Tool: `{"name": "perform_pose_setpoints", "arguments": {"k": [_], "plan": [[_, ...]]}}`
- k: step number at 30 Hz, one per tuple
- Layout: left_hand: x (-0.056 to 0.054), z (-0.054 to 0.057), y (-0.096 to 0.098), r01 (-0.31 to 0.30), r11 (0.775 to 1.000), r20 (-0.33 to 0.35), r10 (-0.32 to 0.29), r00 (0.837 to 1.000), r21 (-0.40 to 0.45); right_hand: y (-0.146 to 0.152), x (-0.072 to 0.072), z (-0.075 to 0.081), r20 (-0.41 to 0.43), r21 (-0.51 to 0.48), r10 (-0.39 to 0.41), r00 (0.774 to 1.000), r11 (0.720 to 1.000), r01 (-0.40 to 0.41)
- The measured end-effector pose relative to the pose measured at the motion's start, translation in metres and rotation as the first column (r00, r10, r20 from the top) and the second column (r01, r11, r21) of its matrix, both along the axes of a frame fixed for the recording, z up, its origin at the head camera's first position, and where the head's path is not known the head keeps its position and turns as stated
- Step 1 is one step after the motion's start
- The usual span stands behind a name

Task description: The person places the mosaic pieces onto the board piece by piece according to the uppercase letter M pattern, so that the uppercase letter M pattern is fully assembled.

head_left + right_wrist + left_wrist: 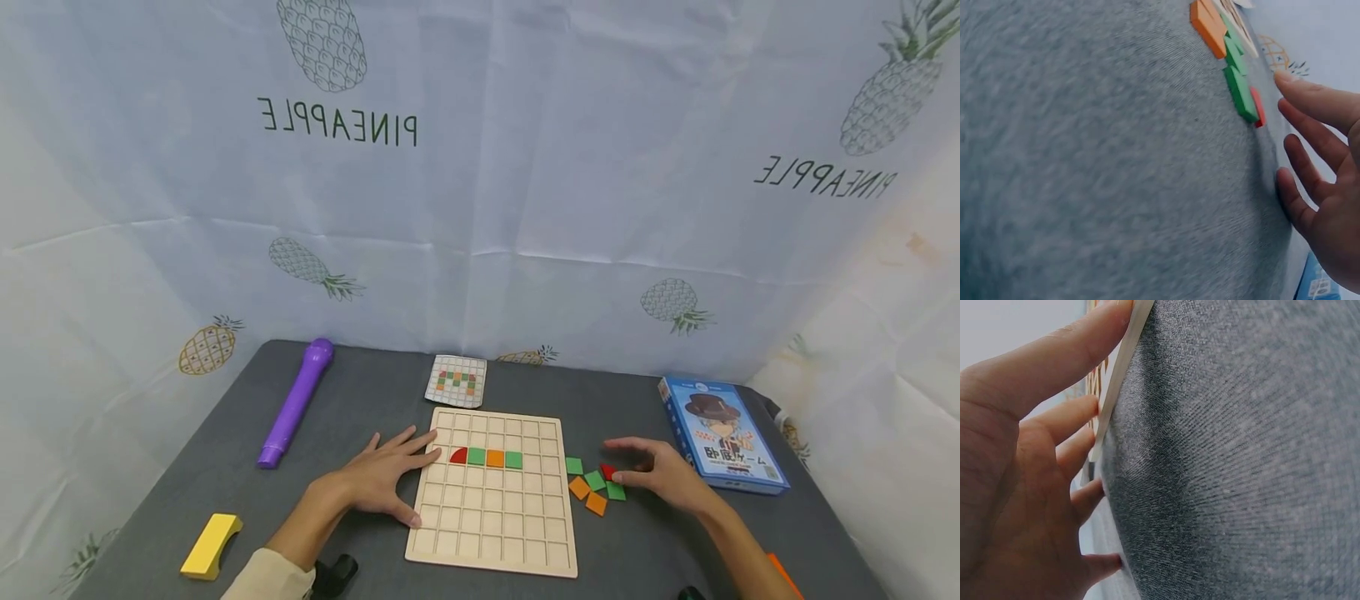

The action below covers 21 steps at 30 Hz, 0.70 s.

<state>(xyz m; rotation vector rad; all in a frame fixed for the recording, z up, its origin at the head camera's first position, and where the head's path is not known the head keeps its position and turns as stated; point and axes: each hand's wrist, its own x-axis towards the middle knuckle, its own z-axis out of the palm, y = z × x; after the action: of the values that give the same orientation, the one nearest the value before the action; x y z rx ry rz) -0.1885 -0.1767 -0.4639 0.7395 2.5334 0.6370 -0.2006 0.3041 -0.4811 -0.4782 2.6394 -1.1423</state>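
Observation:
A wooden grid board (491,521) lies on the dark table. One row on it holds a red quarter-round tile (459,456), a green tile (476,456), an orange tile (495,458) and another green tile (513,459). With fingers spread, my left hand (378,477) rests at the board's left edge, thumb and some fingertips touching it. Right of the board lie several loose tiles, among them a red one (608,472) and an orange one (596,503). My right hand (663,475) hovers beside the red tile, fingers apart; the right wrist view shows nothing between them.
Behind the board lies a small pattern card (456,382). A purple microphone-shaped stick (294,408) and a yellow arched block (212,546) are at the left. A blue game box (723,437) stands right of my right hand. A pineapple-print cloth (480,183) hangs behind the table.

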Motion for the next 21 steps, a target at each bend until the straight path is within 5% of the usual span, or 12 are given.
{"name": "perform_pose_setpoints", "arguments": {"k": [8, 21], "plan": [[0.0010, 0.0035, 0.0018, 0.000, 1.000, -0.001, 0.000, 1.000, 0.005, 0.0029, 0.0012, -0.0041, 0.021, -0.013, 0.070, 0.997, 0.997, -0.069], [0.0011, 0.0024, 0.0013, -0.006, 1.000, 0.001, 0.006, 1.000, 0.006, 0.0009, 0.0017, -0.0100, 0.025, -0.023, 0.039, 0.999, 0.999, -0.039]]}}
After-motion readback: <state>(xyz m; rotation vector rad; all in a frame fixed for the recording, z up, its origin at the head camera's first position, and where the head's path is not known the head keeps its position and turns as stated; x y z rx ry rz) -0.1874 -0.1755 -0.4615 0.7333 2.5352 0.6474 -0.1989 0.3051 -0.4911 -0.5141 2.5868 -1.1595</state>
